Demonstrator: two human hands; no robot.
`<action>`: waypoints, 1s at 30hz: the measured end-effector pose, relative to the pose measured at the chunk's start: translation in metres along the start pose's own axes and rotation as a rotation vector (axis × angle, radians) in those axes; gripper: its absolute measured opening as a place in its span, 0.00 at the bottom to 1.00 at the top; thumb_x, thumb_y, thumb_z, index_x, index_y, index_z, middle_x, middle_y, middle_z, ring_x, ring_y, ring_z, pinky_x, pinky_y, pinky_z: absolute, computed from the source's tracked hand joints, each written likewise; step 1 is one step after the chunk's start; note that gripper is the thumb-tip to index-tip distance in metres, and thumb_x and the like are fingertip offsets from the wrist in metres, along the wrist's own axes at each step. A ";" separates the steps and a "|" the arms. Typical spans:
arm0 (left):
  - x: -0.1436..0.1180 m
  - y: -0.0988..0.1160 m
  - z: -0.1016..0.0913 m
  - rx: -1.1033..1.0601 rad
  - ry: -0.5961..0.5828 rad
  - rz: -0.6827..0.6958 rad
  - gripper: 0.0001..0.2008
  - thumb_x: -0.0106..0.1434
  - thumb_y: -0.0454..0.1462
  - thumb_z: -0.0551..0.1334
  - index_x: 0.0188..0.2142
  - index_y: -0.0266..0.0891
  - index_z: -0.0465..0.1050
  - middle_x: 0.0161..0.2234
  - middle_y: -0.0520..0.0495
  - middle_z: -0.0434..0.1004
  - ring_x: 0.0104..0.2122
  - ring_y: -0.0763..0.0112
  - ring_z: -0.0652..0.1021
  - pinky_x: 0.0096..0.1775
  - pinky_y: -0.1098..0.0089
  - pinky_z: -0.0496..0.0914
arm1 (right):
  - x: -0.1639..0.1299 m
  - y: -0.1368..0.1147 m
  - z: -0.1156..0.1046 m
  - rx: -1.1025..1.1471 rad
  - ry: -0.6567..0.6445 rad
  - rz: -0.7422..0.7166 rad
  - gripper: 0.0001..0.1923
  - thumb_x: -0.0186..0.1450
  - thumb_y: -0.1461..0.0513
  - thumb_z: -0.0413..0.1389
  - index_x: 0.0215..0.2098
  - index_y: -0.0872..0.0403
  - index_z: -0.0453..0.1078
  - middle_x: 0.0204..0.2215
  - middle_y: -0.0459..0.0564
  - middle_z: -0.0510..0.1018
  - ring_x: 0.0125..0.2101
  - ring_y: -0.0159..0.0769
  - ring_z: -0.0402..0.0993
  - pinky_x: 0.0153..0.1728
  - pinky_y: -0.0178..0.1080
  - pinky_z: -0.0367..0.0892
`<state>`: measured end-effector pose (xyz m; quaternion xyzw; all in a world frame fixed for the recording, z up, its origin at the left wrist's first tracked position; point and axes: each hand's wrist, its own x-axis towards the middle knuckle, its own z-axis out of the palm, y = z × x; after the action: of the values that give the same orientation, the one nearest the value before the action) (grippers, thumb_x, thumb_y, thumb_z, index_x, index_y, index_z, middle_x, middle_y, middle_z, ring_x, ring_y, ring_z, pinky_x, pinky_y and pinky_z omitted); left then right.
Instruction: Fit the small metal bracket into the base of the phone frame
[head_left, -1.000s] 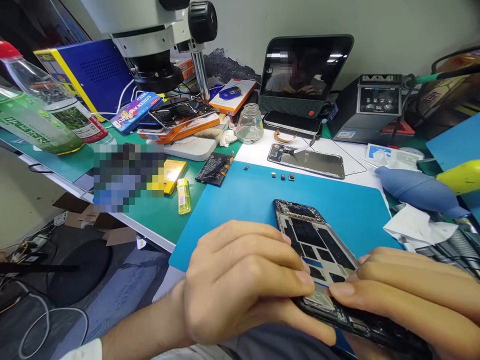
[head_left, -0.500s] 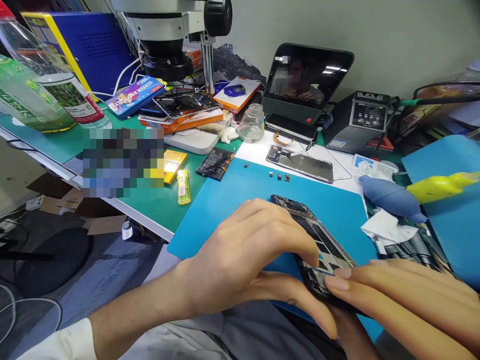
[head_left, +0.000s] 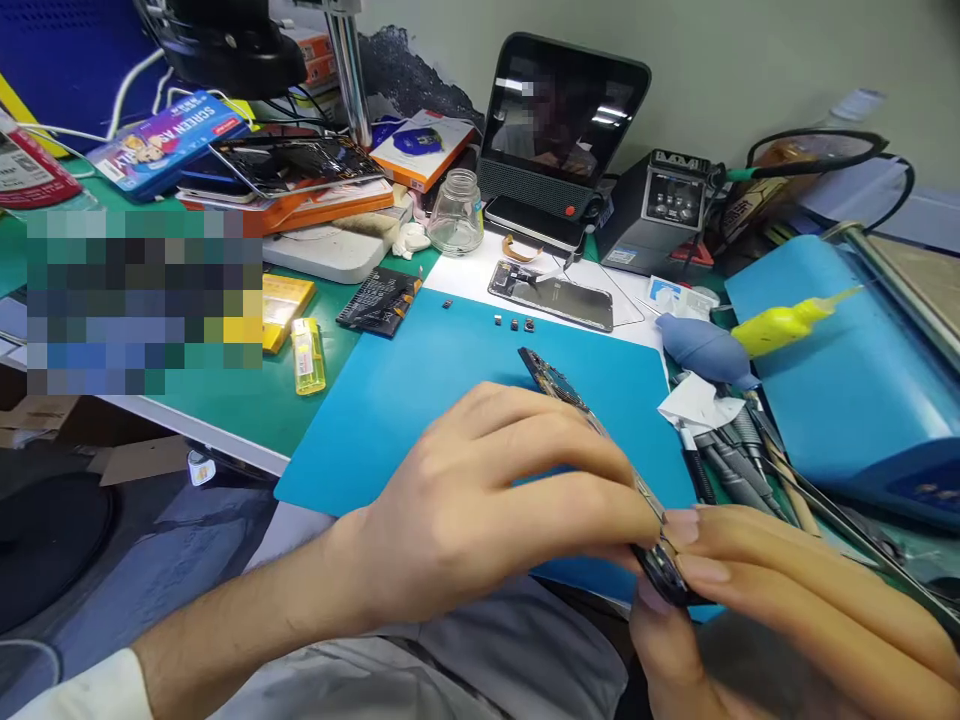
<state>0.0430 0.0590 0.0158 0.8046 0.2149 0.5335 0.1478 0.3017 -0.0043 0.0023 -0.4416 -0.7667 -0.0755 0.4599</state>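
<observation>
An opened smartphone, its inner boards bare, is held tilted above the blue mat. My left hand reaches over it with curled fingers, closed on its lower part; the thumb is hidden. With fingers on top and thumb beneath, my right hand pinches the phone's near end. Most of the phone's middle is covered by my left fingers. Beyond it, several tiny parts such as a small camera module lie on the mat. A detached phone panel rests on white paper behind them.
To the left lie a black battery and a small yellow case. A glass jar and a tablet-like display stand behind. On the right are a blue air blower, a yellow bottle and several pen-like tools.
The phone has been tilted more edge-on. My left fingers have come down over its near end, and the left thumb has gone out of sight. My view has swung to the right.
</observation>
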 end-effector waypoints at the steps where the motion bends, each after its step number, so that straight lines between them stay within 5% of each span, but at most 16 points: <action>1: 0.000 0.001 0.000 0.028 -0.012 0.009 0.06 0.93 0.38 0.70 0.58 0.40 0.89 0.56 0.49 0.98 0.60 0.69 0.90 0.70 0.66 0.81 | -0.003 0.001 -0.001 -0.002 0.004 0.005 0.23 0.69 0.45 0.84 0.56 0.38 0.87 0.51 0.52 0.89 0.53 0.63 0.92 0.46 0.61 0.90; 6: -0.005 0.008 0.001 0.145 -0.027 0.032 0.09 0.91 0.28 0.70 0.56 0.44 0.89 0.59 0.52 0.99 0.62 0.71 0.87 0.74 0.66 0.79 | -0.009 -0.001 -0.002 -0.002 0.035 0.028 0.21 0.69 0.46 0.86 0.53 0.38 0.87 0.51 0.51 0.89 0.51 0.62 0.93 0.44 0.62 0.90; 12: -0.008 0.014 0.004 0.213 -0.052 0.007 0.12 0.91 0.27 0.68 0.54 0.45 0.87 0.61 0.54 0.99 0.62 0.72 0.86 0.72 0.65 0.78 | -0.005 -0.014 0.002 -0.020 0.051 0.036 0.07 0.81 0.59 0.78 0.49 0.46 0.86 0.47 0.46 0.89 0.45 0.42 0.89 0.47 0.54 0.83; 17: -0.009 0.007 0.014 0.195 0.022 0.121 0.21 0.99 0.33 0.52 0.54 0.43 0.84 0.51 0.51 0.97 0.48 0.68 0.84 0.56 0.63 0.78 | -0.030 -0.011 0.001 -0.040 0.095 0.123 0.15 0.73 0.50 0.83 0.52 0.39 0.89 0.50 0.53 0.89 0.52 0.60 0.92 0.48 0.63 0.90; 24: -0.007 0.029 0.024 0.263 -0.214 0.015 0.14 0.97 0.33 0.57 0.53 0.42 0.81 0.46 0.49 0.95 0.42 0.62 0.82 0.47 0.57 0.75 | -0.069 -0.015 -0.006 -0.105 0.057 0.228 0.21 0.72 0.46 0.82 0.59 0.39 0.90 0.56 0.56 0.88 0.58 0.63 0.91 0.53 0.63 0.93; 30: -0.006 0.035 0.040 0.353 -0.369 -0.040 0.10 0.96 0.35 0.62 0.59 0.38 0.84 0.45 0.49 0.92 0.43 0.56 0.80 0.46 0.53 0.70 | -0.061 -0.022 -0.016 -0.162 -0.034 0.312 0.18 0.83 0.68 0.73 0.65 0.42 0.88 0.60 0.49 0.90 0.59 0.44 0.90 0.63 0.48 0.88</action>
<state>0.0847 0.0259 0.0117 0.8972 0.2901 0.3289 0.0525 0.3069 -0.0629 -0.0300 -0.5922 -0.6879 -0.0571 0.4158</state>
